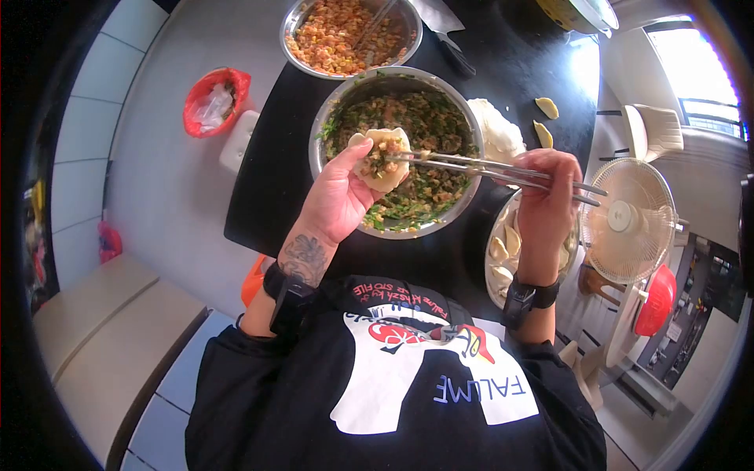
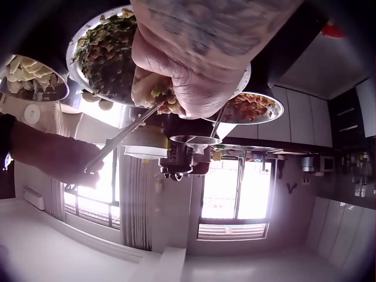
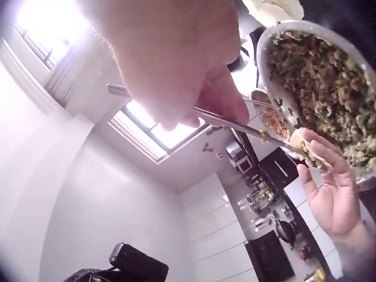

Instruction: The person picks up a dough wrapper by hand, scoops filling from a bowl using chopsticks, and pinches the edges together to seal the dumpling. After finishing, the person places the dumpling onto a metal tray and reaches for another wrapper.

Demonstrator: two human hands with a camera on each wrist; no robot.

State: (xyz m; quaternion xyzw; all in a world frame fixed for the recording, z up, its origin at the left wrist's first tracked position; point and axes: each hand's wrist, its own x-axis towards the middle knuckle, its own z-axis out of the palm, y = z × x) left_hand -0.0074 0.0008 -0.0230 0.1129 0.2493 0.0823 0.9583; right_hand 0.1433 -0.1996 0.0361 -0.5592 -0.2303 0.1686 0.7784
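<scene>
My left hand (image 1: 338,206) holds a round dumpling wrapper (image 1: 382,184) over the large steel bowl (image 1: 316,147), thumb at the wrapper's near edge. A mound of chopped filling (image 1: 382,161) sits in the wrapper. My right hand (image 1: 547,200) grips a pair of metal chopsticks (image 1: 503,166), whose tips touch that mound. The bowl beneath holds green-flecked filling (image 1: 428,118). In the right wrist view the wrapper (image 3: 320,160) rests on the left fingers, with the chopsticks (image 3: 235,124) reaching it from the side.
A ball of dough (image 1: 496,133) lies right of the bowl, with small dough pieces (image 1: 547,107) beyond it. Folded dumplings (image 1: 512,239) fill a tray by my right forearm. Behind stands a steel bowl of orange filling (image 1: 338,33). A fan (image 1: 624,218) stands at the right.
</scene>
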